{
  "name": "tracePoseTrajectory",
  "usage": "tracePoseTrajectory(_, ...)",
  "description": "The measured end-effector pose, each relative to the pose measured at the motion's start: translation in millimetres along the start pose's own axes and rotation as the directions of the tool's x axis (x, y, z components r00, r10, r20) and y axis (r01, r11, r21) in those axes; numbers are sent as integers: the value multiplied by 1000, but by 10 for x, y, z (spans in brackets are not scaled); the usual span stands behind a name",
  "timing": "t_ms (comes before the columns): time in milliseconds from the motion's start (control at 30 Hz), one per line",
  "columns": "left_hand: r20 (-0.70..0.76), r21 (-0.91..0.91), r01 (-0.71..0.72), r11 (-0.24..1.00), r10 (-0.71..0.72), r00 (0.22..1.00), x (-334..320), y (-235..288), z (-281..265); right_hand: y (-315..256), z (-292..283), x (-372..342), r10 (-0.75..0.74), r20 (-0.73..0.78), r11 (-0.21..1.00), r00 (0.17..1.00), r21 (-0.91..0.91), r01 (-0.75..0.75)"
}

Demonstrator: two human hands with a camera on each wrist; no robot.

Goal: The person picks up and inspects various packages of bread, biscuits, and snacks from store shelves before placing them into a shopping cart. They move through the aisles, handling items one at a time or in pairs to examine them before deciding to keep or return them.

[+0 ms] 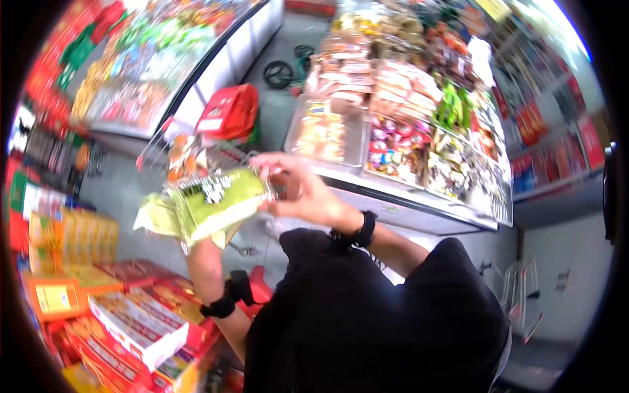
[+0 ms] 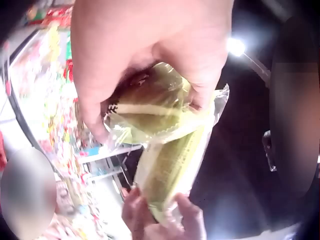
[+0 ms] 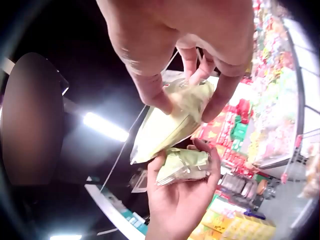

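Note:
My right hand [image 1: 308, 193] pinches one end of a flat green packet [image 1: 226, 196] in clear wrap, with dark lettering on its top side. In the left wrist view my left hand [image 2: 150, 40] grips a second green packet [image 2: 145, 110], fingers on one side and thumb on the other. This second packet [image 3: 184, 166] looks smaller in the right wrist view, sitting between thumb and fingers just below the first. The two packets overlap in the head view, where the upper one hides most of my left hand.
A shopping cart with a red bag [image 1: 229, 111] stands just ahead. Beyond it are a display case of wrapped goods [image 1: 400, 150] and a candy counter [image 1: 157, 72]. Stacked gift boxes [image 1: 137, 321] lie at lower left. Shelves [image 1: 544, 124] line the right side.

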State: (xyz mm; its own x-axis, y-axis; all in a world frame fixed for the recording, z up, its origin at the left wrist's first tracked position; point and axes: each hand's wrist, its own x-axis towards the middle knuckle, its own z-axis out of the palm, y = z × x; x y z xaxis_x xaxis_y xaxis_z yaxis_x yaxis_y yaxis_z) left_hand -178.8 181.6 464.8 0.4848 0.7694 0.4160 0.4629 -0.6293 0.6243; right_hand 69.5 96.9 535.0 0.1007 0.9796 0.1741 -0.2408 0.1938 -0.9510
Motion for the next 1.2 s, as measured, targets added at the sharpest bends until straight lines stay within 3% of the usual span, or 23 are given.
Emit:
tracePoseTrajectory(33, -71, -116, 3, 993, -12, 997, 2, 271, 118, 10, -61, -200, -21, -15, 1000, 1000, -3, 21)
tracePoseTrajectory(100, -43, -275, -28, 961, 16, 999, -143, 241, 510, -28, -166, -584, 44, -67, 999, 997, -17, -45)
tracePoseTrajectory(133, 103, -764, 213, 608, -212, 972, -101, 464, 584, -39, -228, -715, 62, -61, 990, 996, -121, -69)
tracePoseTrajectory(167, 372, -922, 388, -8, -301, 878, -89, 646, 606, -61, -240, -841, 91, -66, 968, 994, -227, -104)
tracePoseTrajectory(233, 398, -909, 414, 48, -196, 896, -135, 779, 749, -100, -320, -1034, 125, -69, 952, 990, -271, -140)
tracePoseTrajectory(300, 415, -897, 441, 41, -270, 869, -65, 1107, 857, -171, -417, -1216, 60, -116, 940, 991, -327, -95)
tracePoseTrajectory(333, 382, -924, 382, 10, 63, 922, -71, 978, 956, -213, -481, -1313, 38, -156, 941, 987, -326, -87)
tracePoseTrajectory(367, 336, -899, 374, -227, 189, 923, 52, 1175, 1019, -251, -555, -1419, 13, -199, 942, 980, -327, -79)
tracePoseTrajectory(433, 527, -778, 494, -389, 26, 850, 238, 1659, 1073, -339, -703, -1620, -21, -344, 937, 939, -334, -102)
tracePoseTrajectory(500, 579, -776, 552, -305, 0, 815, 243, 1819, 1431, -368, -901, -1875, -161, -435, 926, 886, -377, -17)
tracePoseTrajectory(533, 611, -778, 586, -224, -56, 790, 250, 1909, 1619, -440, -1007, -2012, -166, -482, 937, 860, -348, -14)
tracePoseTrajectory(633, 643, -764, 638, -95, -37, 765, 225, 2385, 2133, -580, -1404, -2437, -174, -537, 926, 825, -374, -48)
tracePoseTrajectory(667, 644, -763, 639, -98, -23, 765, 210, 2473, 2348, -583, -1573, -2561, -148, -529, 964, 835, -265, 3)
tracePoseTrajectory(700, 659, -751, 660, 5, -61, 750, 148, 2485, 2573, -584, -1752, -2682, -122, -515, 987, 849, -154, 49)
tracePoseTrajectory(733, 666, -731, 675, 106, -105, 738, 47, 2533, 2776, -630, -1905, -2783, -142, -529, 984, 836, -171, 59)
tracePoseTrajectory(767, 661, -736, 669, 103, -106, 743, -74, 2627, 2944, -697, -2097, -2881, -80, -531, 958, 844, -275, -82)
tracePoseTrajectory(833, 666, -666, 710, 230, -245, 704, -169, 2842, 3203, -725, -2511, -3040, -143, -469, 926, 872, -375, -50)
tracePoseTrajectory(933, 604, -759, 640, 119, -240, 760, -302, 3442, 3444, -809, -3100, -3277, -50, -363, 937, 931, -338, -82)
tracePoseTrajectory(967, 599, -754, 640, 148, -245, 762, -285, 3631, 3481, -868, -3286, -3337, 14, -322, 948, 946, -295, -115)
tracePoseTrajectory(1033, 574, -740, 640, 206, -304, 761, -397, 3968, 3549, -959, -3576, -3486, -148, -287, 885, 946, -465, -3)
tracePoseTrajectory(1100, 561, -728, 649, 222, -352, 749, -533, 4167, 3591, -1092, -3765, -3673, -107, -329, 891, 938, -451, -56)
tracePoseTrajectory(1167, 485, -702, 599, 386, -356, 799, -570, 4488, 3610, -1098, -3928, -3882, -201, -389, 840, 899, -541, -46)
tracePoseTrajectory(1200, 508, -683, 601, 415, -321, 799, -618, 4476, 3653, -1080, -4005, -3995, -139, -429, 838, 892, -532, -126)
